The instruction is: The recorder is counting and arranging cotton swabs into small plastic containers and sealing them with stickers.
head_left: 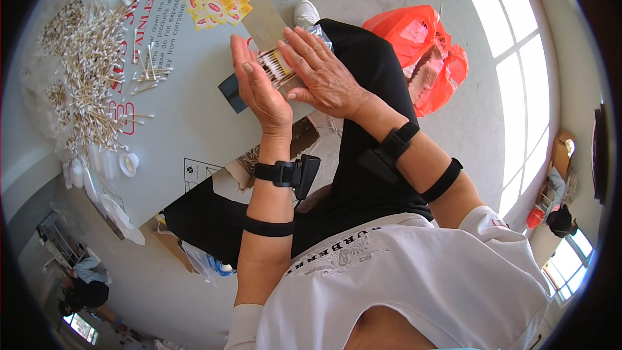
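Note:
A clear pack of cotton swabs [275, 65] with a yellow label is held between my two hands near the table's right edge. My left hand [260, 87] stands on edge along its left side, fingers straight and together. Flat over its right side lies my right hand [327, 74], fingers stretched out, covering much of the pack. Shiny clear plastic [322, 34] shows past the right fingertips. A dark rectangular block [232, 93] sits on the table just left of my left hand.
A big heap of loose cotton swabs [91, 68] lies on plastic at the table's left. Yellow-and-white labels [214, 1] are spread at the far side. Small white containers [128, 164] stand near left. A red plastic bag [447, 58] rests on the floor; below the table edge is a cardboard box [304, 136].

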`<state>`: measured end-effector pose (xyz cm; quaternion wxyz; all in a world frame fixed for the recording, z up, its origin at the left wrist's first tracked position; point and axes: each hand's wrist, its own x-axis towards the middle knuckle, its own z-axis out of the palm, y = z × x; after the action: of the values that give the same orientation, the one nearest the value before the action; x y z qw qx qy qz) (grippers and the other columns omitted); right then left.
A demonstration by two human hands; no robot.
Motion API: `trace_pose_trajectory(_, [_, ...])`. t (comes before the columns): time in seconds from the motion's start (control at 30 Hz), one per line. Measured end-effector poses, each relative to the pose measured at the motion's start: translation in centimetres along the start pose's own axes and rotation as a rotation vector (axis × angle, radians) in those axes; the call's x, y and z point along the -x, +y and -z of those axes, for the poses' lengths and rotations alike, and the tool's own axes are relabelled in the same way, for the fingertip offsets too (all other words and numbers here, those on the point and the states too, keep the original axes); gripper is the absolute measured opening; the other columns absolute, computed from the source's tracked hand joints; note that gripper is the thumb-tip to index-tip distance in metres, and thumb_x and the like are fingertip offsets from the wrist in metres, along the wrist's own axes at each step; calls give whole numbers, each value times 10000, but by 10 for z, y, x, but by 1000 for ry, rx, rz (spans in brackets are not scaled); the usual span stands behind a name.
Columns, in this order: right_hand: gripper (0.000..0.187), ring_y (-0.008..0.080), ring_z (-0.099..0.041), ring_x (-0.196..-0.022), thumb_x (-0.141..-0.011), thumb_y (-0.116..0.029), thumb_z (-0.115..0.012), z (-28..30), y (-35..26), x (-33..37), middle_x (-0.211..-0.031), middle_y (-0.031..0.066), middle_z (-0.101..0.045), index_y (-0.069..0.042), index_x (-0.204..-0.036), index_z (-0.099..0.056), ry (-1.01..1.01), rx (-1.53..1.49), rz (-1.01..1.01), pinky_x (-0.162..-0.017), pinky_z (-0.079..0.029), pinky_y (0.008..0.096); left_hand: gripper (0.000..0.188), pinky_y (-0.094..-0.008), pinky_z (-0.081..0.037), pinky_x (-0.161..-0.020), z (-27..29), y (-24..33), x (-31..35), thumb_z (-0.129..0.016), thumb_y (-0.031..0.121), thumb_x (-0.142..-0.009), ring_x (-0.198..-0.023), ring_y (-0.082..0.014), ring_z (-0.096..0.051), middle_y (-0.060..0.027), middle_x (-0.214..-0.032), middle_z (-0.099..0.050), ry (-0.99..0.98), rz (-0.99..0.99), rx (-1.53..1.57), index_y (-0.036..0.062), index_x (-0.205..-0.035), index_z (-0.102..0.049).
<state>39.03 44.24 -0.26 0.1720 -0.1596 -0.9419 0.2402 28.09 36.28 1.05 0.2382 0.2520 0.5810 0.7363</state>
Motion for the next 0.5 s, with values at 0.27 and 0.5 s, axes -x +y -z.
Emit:
trace_pose_trajectory(0.27, [864, 393, -166, -1452, -909, -651, -407, 1, -1, 0, -1561, 208, -211, -34, -1499, -271, -12, -8, -3, -1183, -165, 471, 817, -438, -106, -1197, 2, 0, 0, -292, 552, -1005, -1472, -325, -137, -253, -1574, -125, -82, -4, -25, -63, -1506, -95])
trace_pose_trajectory(0.5, [736, 354, -229, -1443, -956, -539, -460, 7, 0, -1, -1540, 198, -274, -27, -1470, -333, 128, -206, -92, -1179, -191, 442, 784, -439, -111, -1196, -1, 0, 1, -300, 538, -1012, -1466, -334, -154, -277, -1550, -166, -21, 1, -20, -58, -1497, -146])
